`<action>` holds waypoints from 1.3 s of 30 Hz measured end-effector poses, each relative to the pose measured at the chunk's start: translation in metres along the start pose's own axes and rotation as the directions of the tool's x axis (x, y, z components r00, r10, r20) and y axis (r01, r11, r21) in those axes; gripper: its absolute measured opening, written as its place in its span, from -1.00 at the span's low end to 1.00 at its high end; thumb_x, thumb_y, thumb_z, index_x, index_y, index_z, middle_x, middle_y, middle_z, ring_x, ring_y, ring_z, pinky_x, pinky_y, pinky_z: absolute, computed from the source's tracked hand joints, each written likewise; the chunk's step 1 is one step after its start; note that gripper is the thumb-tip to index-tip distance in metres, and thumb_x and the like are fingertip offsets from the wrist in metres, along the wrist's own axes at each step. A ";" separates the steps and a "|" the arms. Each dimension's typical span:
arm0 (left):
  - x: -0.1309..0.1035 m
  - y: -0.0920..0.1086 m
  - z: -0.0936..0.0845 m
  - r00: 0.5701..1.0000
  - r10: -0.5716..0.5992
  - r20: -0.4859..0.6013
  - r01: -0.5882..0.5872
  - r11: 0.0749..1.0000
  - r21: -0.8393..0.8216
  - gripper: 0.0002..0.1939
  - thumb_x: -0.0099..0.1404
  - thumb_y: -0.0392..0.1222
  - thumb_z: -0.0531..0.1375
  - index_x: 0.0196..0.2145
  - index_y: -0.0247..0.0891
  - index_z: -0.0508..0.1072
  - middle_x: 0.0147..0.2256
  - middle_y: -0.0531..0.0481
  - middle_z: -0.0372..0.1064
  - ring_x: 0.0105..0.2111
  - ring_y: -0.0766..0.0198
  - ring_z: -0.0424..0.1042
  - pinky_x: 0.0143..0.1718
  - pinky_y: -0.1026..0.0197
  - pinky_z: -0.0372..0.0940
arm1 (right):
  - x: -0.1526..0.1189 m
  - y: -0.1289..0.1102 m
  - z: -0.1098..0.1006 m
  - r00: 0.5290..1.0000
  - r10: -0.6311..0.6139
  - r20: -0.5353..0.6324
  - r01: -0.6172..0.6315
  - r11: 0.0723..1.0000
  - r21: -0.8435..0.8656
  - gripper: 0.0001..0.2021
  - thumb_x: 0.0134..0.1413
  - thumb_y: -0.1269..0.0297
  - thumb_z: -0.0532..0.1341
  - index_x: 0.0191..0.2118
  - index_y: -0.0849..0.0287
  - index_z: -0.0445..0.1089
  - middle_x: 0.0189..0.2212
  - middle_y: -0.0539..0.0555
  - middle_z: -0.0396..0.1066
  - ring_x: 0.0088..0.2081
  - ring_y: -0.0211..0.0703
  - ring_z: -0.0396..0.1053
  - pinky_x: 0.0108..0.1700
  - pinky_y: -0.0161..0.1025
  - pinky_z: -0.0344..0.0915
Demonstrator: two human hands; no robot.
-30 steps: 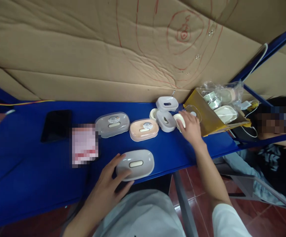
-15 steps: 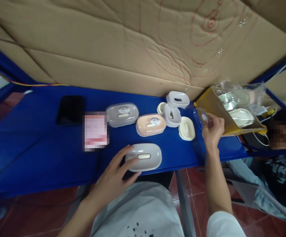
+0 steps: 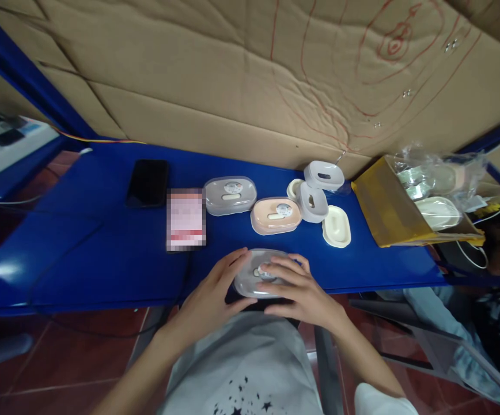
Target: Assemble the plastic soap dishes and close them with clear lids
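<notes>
At tabletop (image 3: 103, 242) front edge, left hand (image 3: 209, 297) and right hand (image 3: 299, 288) both grip grey case (image 3: 254, 276). Round stickers on cases behind: unreadable.

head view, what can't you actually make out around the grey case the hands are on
- Grey case, head view: the right hand and left hand cover both ends, so its lid fit is hidden.
- Card beside the phone: blurred out, print unreadable.
- Round stickers on the grey box and peach box: too small to read.
- Yellow carton: crumpled clear bags hide most of the contents.
</notes>
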State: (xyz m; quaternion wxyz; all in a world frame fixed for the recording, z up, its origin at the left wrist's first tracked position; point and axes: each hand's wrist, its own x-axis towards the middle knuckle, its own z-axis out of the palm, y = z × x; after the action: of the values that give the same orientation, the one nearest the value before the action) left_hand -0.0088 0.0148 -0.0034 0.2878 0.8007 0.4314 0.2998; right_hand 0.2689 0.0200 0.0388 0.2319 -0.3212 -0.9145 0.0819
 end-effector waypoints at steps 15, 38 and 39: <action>0.005 0.003 -0.011 0.996 -0.079 0.052 0.085 0.986 -0.141 -0.09 0.40 0.03 0.45 0.51 0.17 0.06 0.47 -0.11 0.19 0.44 -0.13 0.28 0.43 -0.27 0.28 | 0.014 0.000 -0.017 0.974 -0.034 0.225 0.029 0.999 0.025 -0.64 0.57 0.11 0.20 0.34 -0.09 0.42 0.46 0.00 0.32 0.54 -0.02 0.09 0.58 0.30 -0.08; 0.003 -0.005 -0.007 0.992 -0.073 0.100 0.088 0.985 -0.150 -0.26 0.48 0.08 0.36 0.48 0.22 0.17 0.50 -0.08 0.11 0.46 -0.09 0.24 0.46 -0.25 0.23 | -0.002 0.006 0.017 0.983 -0.183 0.036 0.185 0.935 -0.301 -0.52 0.52 0.05 0.27 0.44 -0.17 0.32 0.40 0.00 0.40 0.55 0.03 0.10 0.61 0.35 -0.17; 0.002 -0.006 -0.007 0.992 -0.070 0.105 0.085 0.986 -0.142 -0.26 0.49 0.08 0.36 0.49 0.22 0.17 0.50 -0.09 0.10 0.47 -0.10 0.23 0.46 -0.25 0.22 | -0.001 0.007 0.017 0.984 -0.173 0.046 0.179 0.938 -0.298 -0.52 0.52 0.02 0.26 0.44 -0.17 0.32 0.41 -0.01 0.40 0.55 0.02 0.09 0.61 0.34 -0.16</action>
State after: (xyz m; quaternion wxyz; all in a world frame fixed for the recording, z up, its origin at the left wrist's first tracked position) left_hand -0.0162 0.0209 -0.0025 0.3781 0.7740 0.4245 0.2789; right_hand 0.2655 0.0244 0.0213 0.1779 -0.2690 -0.9435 -0.0764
